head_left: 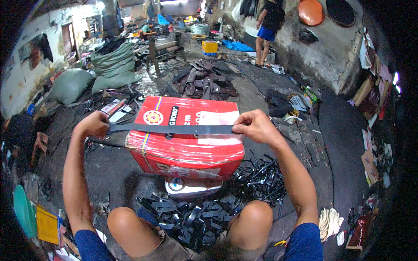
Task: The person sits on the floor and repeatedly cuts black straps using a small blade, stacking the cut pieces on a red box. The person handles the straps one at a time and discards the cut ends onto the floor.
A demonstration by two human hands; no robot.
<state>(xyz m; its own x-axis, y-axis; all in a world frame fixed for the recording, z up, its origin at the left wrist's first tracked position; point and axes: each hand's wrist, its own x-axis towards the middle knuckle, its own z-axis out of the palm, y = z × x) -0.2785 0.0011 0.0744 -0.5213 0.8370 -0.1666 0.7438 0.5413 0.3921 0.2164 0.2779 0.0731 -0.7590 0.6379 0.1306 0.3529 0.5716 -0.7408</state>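
A flat dark grey strap (174,128) is stretched crosswise above a red cardboard box (152,152). My left hand (94,125) pinches its left end, just past the box's left side. At the right end, my right hand (256,125) grips the strap between thumb and fingers near the box's right edge. The box is wrapped in shiny clear tape and bears a flower emblem. Beneath its near side shows a silver metal tin (193,188). Cut black strap pieces (196,219) lie heaped between my knees.
A tangle of thin black strips (261,180) lies right of the box. Beyond it are piled sandals (204,80). Green sacks (114,63) stand far left, a yellow crate (209,47) farther back. One person (271,26) stands by the right wall; another (147,31) sits far back.
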